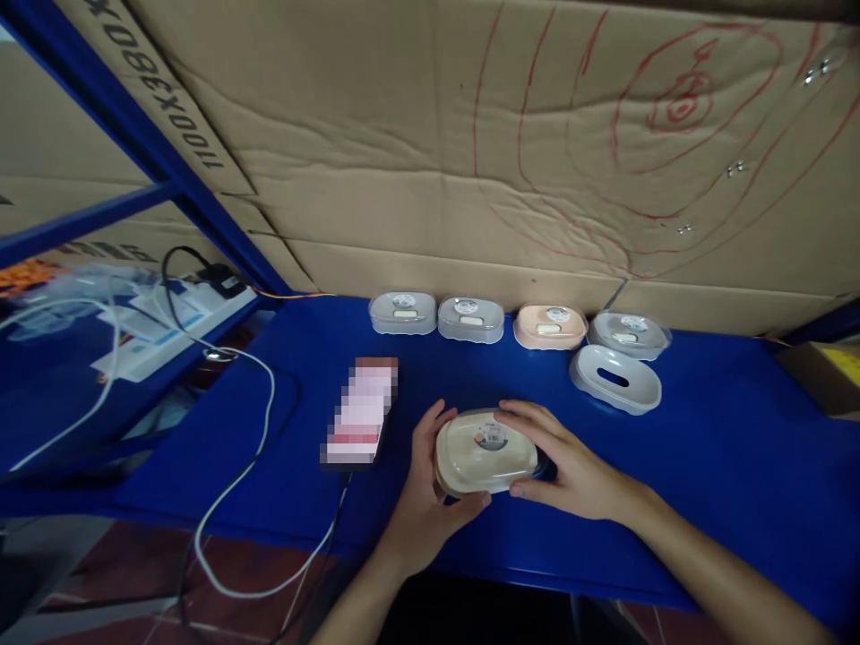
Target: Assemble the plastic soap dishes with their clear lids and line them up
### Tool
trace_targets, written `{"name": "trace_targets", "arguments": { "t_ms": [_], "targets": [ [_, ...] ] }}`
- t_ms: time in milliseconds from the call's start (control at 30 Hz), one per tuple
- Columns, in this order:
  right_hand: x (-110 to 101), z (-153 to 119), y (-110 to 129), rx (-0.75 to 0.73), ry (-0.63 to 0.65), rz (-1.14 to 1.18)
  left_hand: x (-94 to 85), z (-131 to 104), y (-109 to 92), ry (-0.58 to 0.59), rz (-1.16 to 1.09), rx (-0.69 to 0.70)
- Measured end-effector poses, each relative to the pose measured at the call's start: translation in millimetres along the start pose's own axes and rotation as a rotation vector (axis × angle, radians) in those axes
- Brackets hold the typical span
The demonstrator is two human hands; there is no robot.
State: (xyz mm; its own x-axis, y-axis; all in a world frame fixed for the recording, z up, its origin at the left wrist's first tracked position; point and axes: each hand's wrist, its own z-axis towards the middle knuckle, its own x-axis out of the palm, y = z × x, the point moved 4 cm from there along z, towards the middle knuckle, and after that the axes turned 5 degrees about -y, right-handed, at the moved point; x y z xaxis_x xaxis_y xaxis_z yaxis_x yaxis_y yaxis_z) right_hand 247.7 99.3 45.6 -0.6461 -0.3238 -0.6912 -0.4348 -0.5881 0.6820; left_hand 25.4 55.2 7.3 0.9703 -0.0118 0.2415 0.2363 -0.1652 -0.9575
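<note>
A cream oval soap dish [470,457] with a clear lid and a round label sits between both my hands, over the near middle of the blue table. My left hand [430,493] wraps its left end, thumb along the near edge. At the right end, my right hand [564,466] grips it with fingers over the far rim and thumb near the front. Beyond stands a row of similar lidded soap dishes: two grey ones [404,313] at the left, a peach one [549,328] and another grey one [628,335]. An unlidded grey dish part [616,380] with a slot lies in front of the last.
A phone [361,412] with a blurred screen lies left of my hands on the blue table [726,466]. A white cable [272,394] loops past the table's left side to a power strip [167,331]. Cardboard [369,134] walls the back; a box [823,381] stands right.
</note>
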Motion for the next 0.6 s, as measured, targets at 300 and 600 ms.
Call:
{"name": "trace_targets", "arguments": {
  "t_ms": [300, 600],
  "targets": [
    [7, 4, 0, -0.029, 0.009, -0.002, 5.8, -2, -17, -0.064, -0.190, -0.108],
    [6, 3, 3, -0.054, 0.014, -0.026, 2.0, 1, -18, 0.050, -0.481, -0.311]
  ]
}}
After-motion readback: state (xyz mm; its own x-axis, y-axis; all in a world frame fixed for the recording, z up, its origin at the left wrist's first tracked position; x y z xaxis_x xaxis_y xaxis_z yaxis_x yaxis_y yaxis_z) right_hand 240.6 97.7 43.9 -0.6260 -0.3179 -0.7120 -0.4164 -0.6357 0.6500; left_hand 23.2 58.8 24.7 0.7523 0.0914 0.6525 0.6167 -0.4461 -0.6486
